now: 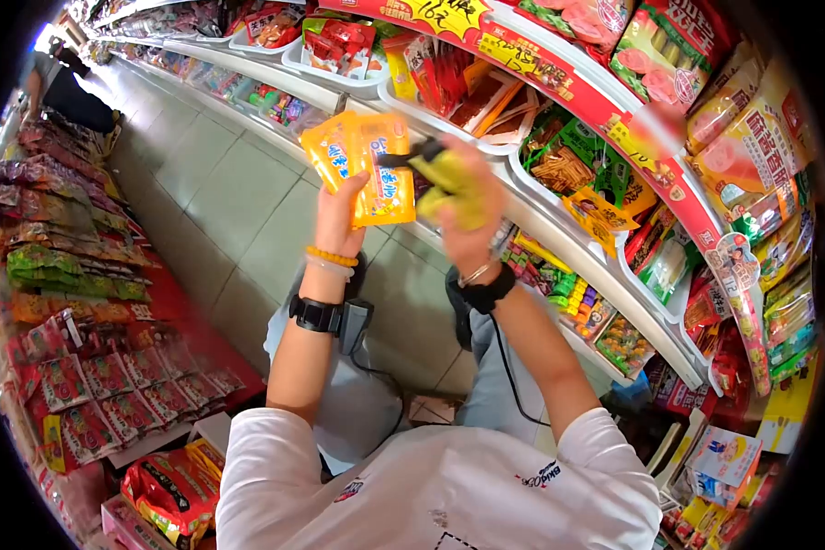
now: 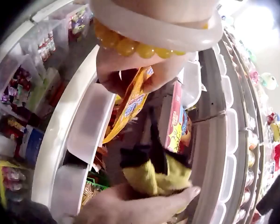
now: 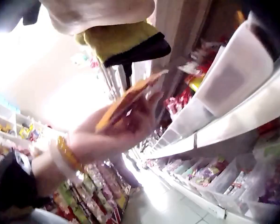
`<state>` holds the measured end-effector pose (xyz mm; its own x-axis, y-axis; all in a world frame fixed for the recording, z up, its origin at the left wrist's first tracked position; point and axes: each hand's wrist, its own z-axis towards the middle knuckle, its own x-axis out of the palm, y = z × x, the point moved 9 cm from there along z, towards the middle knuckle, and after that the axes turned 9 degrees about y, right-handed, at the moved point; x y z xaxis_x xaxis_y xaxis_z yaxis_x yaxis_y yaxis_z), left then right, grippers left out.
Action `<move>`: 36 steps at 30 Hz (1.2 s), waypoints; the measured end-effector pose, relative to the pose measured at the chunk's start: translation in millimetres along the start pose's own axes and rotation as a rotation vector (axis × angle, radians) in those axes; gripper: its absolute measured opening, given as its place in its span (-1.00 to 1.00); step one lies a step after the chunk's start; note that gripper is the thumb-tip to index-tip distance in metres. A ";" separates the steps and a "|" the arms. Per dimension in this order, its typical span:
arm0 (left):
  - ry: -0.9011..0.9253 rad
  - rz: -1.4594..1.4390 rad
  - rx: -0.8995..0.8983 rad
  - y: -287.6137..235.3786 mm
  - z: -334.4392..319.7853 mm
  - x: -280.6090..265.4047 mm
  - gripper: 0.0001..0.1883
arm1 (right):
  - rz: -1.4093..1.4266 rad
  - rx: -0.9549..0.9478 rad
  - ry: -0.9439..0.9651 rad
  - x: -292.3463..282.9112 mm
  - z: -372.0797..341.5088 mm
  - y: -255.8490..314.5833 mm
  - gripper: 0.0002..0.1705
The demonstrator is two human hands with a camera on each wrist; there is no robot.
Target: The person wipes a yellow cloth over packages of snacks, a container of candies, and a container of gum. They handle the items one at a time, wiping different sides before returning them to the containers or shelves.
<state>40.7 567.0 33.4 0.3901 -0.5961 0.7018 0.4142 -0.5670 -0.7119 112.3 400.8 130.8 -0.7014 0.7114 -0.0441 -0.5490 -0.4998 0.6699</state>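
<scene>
Two orange snack packets [image 1: 383, 197] are fanned out in the left hand [image 1: 341, 215], pinched between thumb and fingers at their lower part. The right hand [image 1: 475, 206], blurred in the head view, grips a yellow-green cloth [image 1: 454, 188] with dark parts, just right of the packets. In the left wrist view the cloth [image 2: 154, 179] lies in the right hand [image 2: 135, 205], below the orange packet [image 2: 130, 105]. The right wrist view has the cloth [image 3: 126, 44] above the packet [image 3: 126, 102], with the left hand [image 3: 116, 128] under it.
Shelves with white bins [image 1: 522, 165] of snacks run along the right, behind a red price strip [image 1: 577, 69]. Snack packs [image 1: 105, 376] lie in rows at the left. Tiled floor [image 1: 238, 197] shows between them. A person in dark clothes [image 1: 73, 96] is at the far left.
</scene>
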 end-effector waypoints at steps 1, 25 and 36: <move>0.028 -0.038 -0.031 4.7 -1.4 2.7 -0.67 | -0.288 -0.053 0.193 27.4 3.1 10.9 -0.39; 0.080 0.081 0.098 -12.6 -11.5 19.2 -0.76 | -0.386 0.243 -0.269 -32.2 9.1 -43.9 -0.62; 0.297 0.679 0.188 21.2 -5.0 35.4 -0.45 | -0.207 0.398 0.031 27.6 -16.2 -68.8 -0.43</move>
<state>59.2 531.1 43.0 0.3824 -0.9222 0.0567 0.3060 0.0685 -0.9496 123.3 446.9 71.5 -0.6120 0.7582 -0.2249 -0.4658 -0.1157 0.8773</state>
